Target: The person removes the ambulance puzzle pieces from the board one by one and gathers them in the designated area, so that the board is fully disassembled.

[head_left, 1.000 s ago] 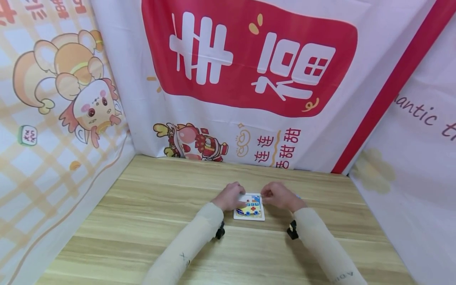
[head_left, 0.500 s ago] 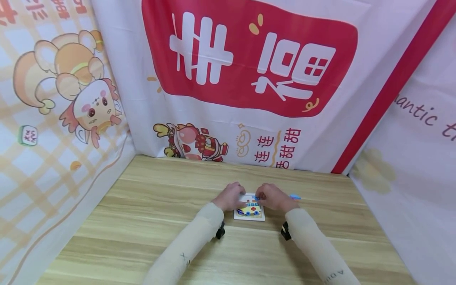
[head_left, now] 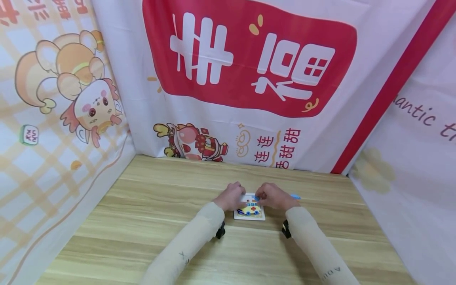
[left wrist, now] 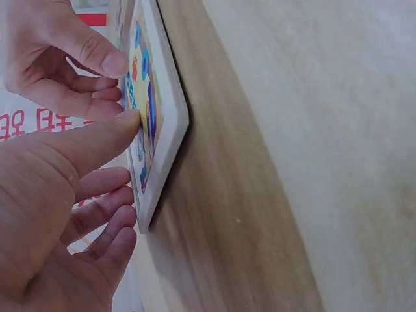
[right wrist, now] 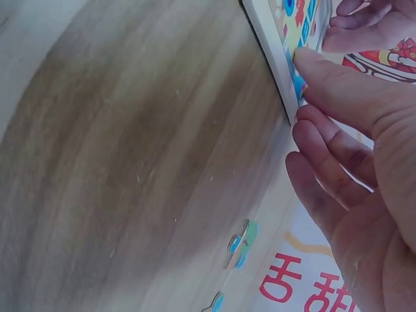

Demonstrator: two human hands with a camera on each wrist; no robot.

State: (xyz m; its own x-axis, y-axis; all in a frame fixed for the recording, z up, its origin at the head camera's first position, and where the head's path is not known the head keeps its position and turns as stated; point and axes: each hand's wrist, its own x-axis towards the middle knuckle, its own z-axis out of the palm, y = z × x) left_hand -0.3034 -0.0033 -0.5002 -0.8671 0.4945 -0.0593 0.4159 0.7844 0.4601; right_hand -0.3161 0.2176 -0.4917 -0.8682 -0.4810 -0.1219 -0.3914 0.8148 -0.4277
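A white-framed jigsaw puzzle board (head_left: 249, 217) with a yellow ambulance picture lies flat on the wooden table. My left hand (head_left: 230, 196) holds its left side. In the left wrist view, the left thumb rests on the picture while the other fingers lie along the board's edge. At the upper right corner, my right hand (head_left: 274, 196) has thumb and forefinger close together on a small blue and orange puzzle piece (right wrist: 299, 84), mostly hidden by the fingers. The other right fingers are bent beside the board's edge.
Loose puzzle pieces (right wrist: 243, 244) lie on the table right of the board; in the head view a blue one (head_left: 295, 196) shows behind the right wrist. Printed cloth (head_left: 213, 134) hangs at the back and both sides of the table (head_left: 160, 221).
My right hand has moved left onto the board's upper right corner, uncovering a blue piece behind its wrist. Over the last half second it has hardly shifted. The left hand keeps its place.
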